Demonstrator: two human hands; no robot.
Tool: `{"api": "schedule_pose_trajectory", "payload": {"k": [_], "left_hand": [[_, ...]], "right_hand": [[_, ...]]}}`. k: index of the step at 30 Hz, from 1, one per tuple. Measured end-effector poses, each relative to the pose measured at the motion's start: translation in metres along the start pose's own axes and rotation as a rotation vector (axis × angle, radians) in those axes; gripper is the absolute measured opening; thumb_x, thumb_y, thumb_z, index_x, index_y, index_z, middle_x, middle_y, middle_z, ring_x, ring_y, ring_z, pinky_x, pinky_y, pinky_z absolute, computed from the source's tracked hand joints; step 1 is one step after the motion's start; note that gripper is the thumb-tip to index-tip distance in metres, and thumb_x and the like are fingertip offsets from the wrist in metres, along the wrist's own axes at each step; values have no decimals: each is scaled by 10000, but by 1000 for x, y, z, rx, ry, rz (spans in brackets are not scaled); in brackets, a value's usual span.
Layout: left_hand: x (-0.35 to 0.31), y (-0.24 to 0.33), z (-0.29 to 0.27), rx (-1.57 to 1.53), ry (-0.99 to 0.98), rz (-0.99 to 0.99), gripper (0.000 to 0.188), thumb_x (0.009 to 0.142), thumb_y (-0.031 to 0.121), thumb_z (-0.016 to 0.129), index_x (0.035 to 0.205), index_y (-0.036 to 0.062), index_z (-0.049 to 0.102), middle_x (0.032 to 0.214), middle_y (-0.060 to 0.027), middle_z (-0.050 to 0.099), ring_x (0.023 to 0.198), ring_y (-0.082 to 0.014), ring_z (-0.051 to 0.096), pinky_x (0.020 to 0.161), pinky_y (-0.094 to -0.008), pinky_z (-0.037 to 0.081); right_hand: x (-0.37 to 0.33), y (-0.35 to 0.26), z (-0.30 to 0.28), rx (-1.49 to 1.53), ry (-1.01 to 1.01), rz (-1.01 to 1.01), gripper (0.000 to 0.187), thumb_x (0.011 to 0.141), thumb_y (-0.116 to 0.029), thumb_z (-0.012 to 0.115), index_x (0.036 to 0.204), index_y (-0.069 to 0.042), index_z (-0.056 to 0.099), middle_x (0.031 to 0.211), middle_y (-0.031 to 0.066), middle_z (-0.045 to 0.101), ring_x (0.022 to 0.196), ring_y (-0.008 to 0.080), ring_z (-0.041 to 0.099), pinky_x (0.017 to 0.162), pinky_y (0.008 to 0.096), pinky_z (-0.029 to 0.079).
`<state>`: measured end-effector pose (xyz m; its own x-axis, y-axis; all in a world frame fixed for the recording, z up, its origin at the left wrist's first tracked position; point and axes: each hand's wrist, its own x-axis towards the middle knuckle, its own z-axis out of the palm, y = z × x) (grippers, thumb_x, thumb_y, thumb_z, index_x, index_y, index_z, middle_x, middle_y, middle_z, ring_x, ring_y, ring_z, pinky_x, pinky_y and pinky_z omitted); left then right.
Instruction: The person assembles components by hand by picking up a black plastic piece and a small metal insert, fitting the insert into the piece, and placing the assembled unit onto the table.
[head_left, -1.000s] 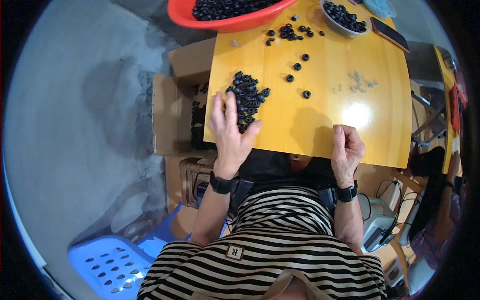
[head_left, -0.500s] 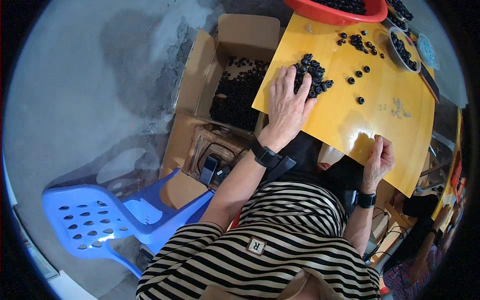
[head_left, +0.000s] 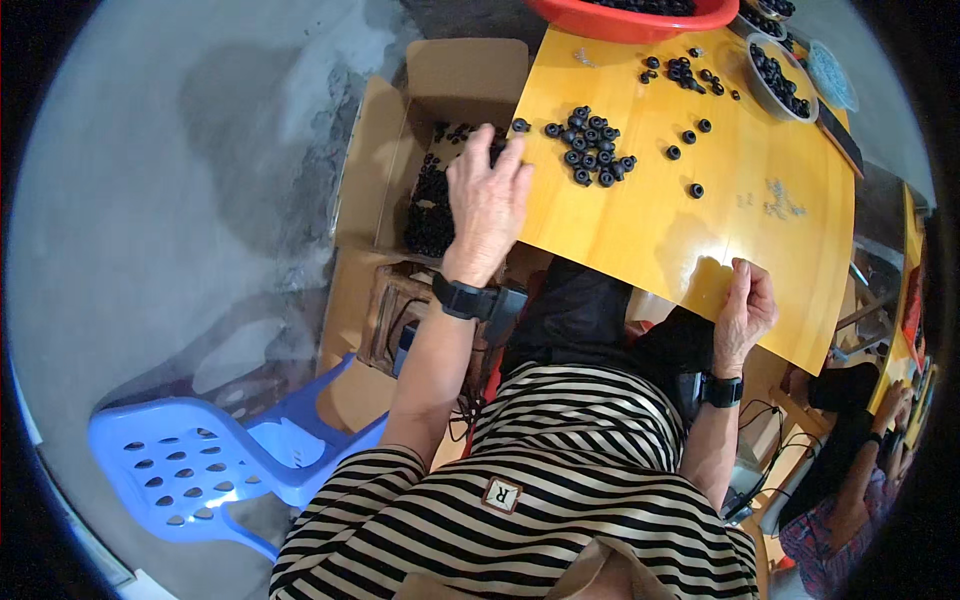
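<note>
My left hand (head_left: pixel 490 200) is at the table's left edge, above the cardboard box (head_left: pixel 465 58). Its fingers are stretched and somewhat apart, and I see nothing held in them. A single small round black part (head_left: pixel 520 125) lies by the edge near its fingertips. To the right of that hand, a loose cluster of ring-shaped black parts (head_left: pixel 590 145) rests on the yellow table (head_left: pixel 640 230). Over the near edge, my right hand (head_left: pixel 745 305) is closed in a pinch; whatever its fingertips hold is too small to make out.
More black parts (head_left: pixel 430 215) fill the box. A red basin (head_left: pixel 640 25) and a clear bowl (head_left: pixel 780 85), both with black parts, stand at the far side. Small silvery pieces (head_left: pixel 783 200) lie on the right. A blue plastic chair (head_left: pixel 180 465) is at left; a co-worker's arm (head_left: pixel 855 490) shows at right.
My left hand has left the black cluster and moved left over the box edge. One black part now lies apart by the edge. My right hand keeps its pinch.
</note>
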<state>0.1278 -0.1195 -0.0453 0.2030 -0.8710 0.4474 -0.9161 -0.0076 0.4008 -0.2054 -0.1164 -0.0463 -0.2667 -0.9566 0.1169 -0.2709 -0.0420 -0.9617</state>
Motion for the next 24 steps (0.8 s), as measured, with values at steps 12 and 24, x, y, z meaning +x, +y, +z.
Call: {"api": "schedule_pose_trajectory", "payload": {"k": [12,24], "left_hand": [[28,40,-27,107,47,195,382,862,120,665,1232,43,613,1314,-208,519,1241,-394,474,1030,-494,365],[48,80,41,132,-353,403,412,932,183,577,1328,73,543,1515,-134,378,1448,-344,252,1133,-554,196]], "right_hand": [[-2,0,2,12,13,14,225,971,-196,631,886,10,660,733,-42,565,672,38,448,617,208,384],[0,-7,0,-25,1,-41,200,952,-173,637,844,-6,653,661,-6,562,605,72,458,551,242,381]]}}
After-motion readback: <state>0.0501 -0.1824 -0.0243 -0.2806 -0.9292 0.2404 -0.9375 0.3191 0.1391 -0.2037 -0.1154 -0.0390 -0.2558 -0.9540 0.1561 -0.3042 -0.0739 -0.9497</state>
